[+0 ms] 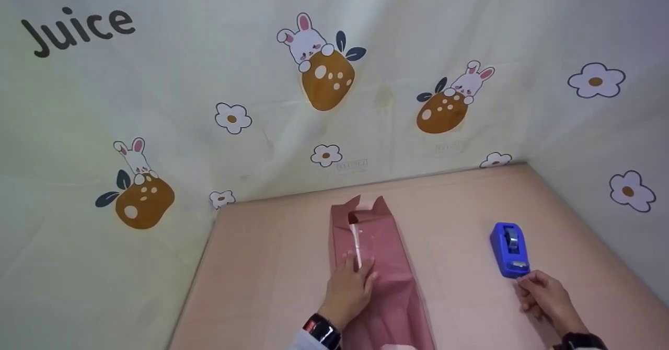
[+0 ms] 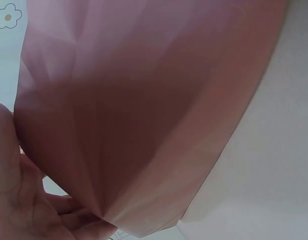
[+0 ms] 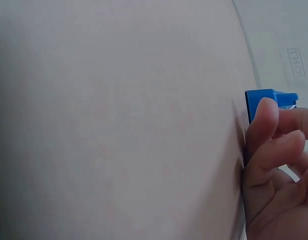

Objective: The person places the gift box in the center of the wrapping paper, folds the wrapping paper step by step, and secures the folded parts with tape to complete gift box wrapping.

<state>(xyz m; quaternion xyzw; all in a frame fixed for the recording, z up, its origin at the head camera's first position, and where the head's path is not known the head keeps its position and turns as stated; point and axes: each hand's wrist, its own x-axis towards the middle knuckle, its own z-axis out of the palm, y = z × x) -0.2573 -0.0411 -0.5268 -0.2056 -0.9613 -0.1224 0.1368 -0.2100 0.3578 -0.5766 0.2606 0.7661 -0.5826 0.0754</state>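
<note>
A long pink paper wrap (image 1: 384, 261), folded like a bag, lies lengthwise on the table, its top edge notched between two raised corners. Down its upper part runs a narrow white strip (image 1: 356, 237). My left hand (image 1: 349, 290) rests on the paper with fingers spread, fingertips beside the strip's lower end. In the left wrist view the creased paper (image 2: 144, 125) hides part of that hand. To the right stands a blue tape dispenser (image 1: 504, 245) holding a small roll. My right hand (image 1: 546, 295) pinches thumb and forefinger together at the dispenser's cutter end, where the clear tape barely shows.
The table (image 1: 272, 266) has a plain pale pink cover. Behind it and along both sides hangs a white curtain (image 1: 198, 68) printed with rabbits, fruit and flowers. Dark bands (image 1: 321, 331) circle both wrists.
</note>
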